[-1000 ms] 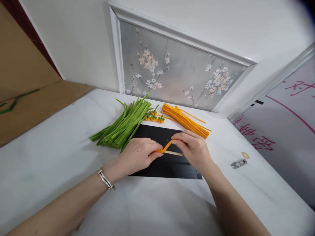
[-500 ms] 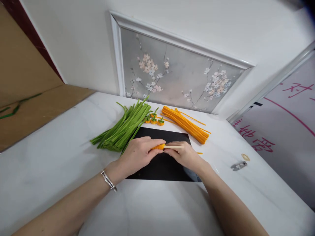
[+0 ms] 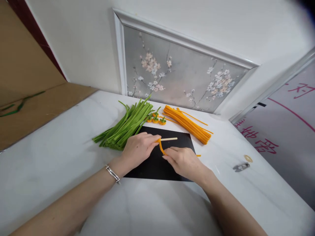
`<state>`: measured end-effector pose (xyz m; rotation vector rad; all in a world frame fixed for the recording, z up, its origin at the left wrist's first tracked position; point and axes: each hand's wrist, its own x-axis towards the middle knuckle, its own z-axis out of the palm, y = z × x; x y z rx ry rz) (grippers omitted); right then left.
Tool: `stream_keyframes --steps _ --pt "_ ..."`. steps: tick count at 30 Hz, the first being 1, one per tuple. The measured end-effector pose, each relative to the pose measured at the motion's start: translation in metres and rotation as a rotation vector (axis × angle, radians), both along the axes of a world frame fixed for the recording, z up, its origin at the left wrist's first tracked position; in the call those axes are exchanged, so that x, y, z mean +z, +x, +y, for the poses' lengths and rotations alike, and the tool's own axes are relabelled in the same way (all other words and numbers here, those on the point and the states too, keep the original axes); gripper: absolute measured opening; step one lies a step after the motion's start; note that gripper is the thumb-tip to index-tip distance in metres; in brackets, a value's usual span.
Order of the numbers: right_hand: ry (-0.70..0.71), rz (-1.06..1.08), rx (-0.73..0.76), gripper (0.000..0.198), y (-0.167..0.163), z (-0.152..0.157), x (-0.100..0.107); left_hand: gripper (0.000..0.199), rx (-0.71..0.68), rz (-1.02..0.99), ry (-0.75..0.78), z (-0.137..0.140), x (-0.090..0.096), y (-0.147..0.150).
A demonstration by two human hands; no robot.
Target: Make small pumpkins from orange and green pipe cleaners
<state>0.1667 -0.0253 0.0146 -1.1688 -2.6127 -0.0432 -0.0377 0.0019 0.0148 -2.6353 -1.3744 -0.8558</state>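
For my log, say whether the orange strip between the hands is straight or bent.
Bent: the orange strip curves down from the left hand to the right hand.

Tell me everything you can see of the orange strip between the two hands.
The orange strip is narrow, bendable and looks soft, perhaps fuzzy. At one end it is pinched in the left hand's fingertips, where it meets the pale stick; how it goes around the stick there is hidden. From there it curves down to the right hand's fingertips, above the black mat. An orange end showing beyond the right hand may be its tail.
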Motion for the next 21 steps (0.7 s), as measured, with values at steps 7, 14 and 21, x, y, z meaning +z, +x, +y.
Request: stream_keyframes --steps 7,14,21 --pt "0.122 0.038 -0.092 0.027 0.003 0.005 0.01 0.018 -0.072 0.034 -0.02 0.003 -0.007 0.005" --pt "0.151 0.238 -0.089 0.023 0.01 0.012 0.017 0.018 -0.147 0.039 -0.037 -0.001 -0.006 0.007" --pt "-0.023 0.458 -0.038 0.02 0.024 0.026 0.012 0.017 -0.195 0.022 -0.054 -0.007 -0.002 0.01"
